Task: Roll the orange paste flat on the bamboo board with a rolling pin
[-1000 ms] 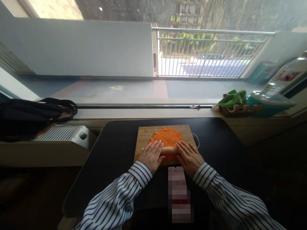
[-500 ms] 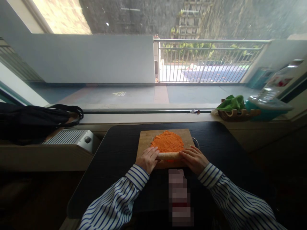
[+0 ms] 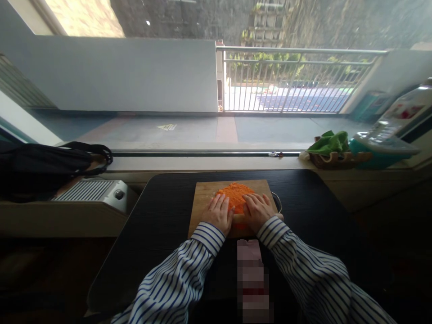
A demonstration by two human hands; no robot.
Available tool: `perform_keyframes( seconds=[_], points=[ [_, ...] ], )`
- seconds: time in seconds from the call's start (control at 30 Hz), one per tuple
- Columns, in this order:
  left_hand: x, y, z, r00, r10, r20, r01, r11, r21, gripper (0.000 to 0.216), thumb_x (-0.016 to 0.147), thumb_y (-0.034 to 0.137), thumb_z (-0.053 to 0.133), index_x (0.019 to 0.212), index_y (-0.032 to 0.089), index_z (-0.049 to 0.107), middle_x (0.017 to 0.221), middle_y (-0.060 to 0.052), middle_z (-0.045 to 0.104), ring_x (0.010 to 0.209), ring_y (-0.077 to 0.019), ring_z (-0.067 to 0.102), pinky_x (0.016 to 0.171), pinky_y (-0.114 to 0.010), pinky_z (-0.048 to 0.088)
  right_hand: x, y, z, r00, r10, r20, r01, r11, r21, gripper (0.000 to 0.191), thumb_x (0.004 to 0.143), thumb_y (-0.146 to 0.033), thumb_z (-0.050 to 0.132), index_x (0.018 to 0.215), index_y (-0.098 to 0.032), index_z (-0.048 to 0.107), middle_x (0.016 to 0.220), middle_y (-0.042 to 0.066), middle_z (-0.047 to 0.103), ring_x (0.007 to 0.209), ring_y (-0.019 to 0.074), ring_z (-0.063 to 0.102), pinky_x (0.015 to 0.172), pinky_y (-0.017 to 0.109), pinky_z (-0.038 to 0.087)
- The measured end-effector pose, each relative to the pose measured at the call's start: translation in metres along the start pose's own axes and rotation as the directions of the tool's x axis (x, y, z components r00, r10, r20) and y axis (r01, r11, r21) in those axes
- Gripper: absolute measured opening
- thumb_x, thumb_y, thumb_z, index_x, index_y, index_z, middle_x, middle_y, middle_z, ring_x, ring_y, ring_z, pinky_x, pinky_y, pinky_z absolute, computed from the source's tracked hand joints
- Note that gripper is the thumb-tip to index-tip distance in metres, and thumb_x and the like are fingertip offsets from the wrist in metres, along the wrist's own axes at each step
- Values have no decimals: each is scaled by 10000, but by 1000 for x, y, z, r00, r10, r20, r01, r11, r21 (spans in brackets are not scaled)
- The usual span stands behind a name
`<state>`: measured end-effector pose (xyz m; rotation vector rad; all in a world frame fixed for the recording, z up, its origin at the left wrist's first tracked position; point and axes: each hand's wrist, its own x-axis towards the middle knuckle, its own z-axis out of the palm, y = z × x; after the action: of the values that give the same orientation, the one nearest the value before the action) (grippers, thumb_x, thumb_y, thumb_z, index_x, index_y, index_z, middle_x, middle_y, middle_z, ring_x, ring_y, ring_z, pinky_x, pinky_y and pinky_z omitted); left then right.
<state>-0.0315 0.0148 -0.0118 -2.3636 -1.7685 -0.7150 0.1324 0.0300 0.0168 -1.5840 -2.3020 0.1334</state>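
On a wooden cutting board point(image 3: 197, 211) lies a flattened sheet of orange dough point(image 3: 232, 193) with a rough edge. A light wooden rolling pin point(image 3: 239, 218) rests across the near part of the dough. My left hand point(image 3: 218, 211) lies over the pin's left part, fingers stretched forward onto the dough. Across the pin's right part lies my right hand point(image 3: 259, 209), also flat with its fingers reaching forward. Both palms hide much of the pin; its right tip shows beside my right wrist.
The board sits on a black table point(image 3: 162, 211). A pinkish, pixelated packet point(image 3: 249, 256) lies in front of it. Along the window sill stand a basket with a green cloth point(image 3: 329, 143) and a teal tub point(image 3: 384, 153). A black bag point(image 3: 43, 166) is at left.
Both hands have moved inward and forward, from the rolling pin's ends to over its middle, with fingers now on the dough. The view has tilted slightly.
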Motion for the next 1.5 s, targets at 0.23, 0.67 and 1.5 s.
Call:
perform_keyframes(
  seconds=[0.23,0.67,1.5],
  points=[
    [1,-3,2,992,-109,57,105,991,78,453,873,333,290,1119,89,581,1212,-165,561,1163,-286,473,986,-460,348,-2,23,-2,993,113,-12,-114,990,-83,317,863,-268,331,1080,-216,556,1152,62,601,1086,205,484,990,427,229],
    [13,-18,1,967,-222,124,220,975,29,451,800,202,332,1198,83,508,1251,-144,532,1205,-265,430,1003,-448,342,9,50,-7,960,281,16,-278,957,-85,261,777,-231,388,946,-213,586,1044,60,609,994,211,500,837,331,347],
    [12,-19,-5,955,-221,198,207,974,92,511,847,293,304,1305,90,407,1373,-160,385,1296,-273,292,1051,-520,213,1,44,-3,977,178,117,-150,964,-218,482,810,-285,336,1278,-212,423,1402,88,352,1294,249,238,1016,553,166]
  ],
)
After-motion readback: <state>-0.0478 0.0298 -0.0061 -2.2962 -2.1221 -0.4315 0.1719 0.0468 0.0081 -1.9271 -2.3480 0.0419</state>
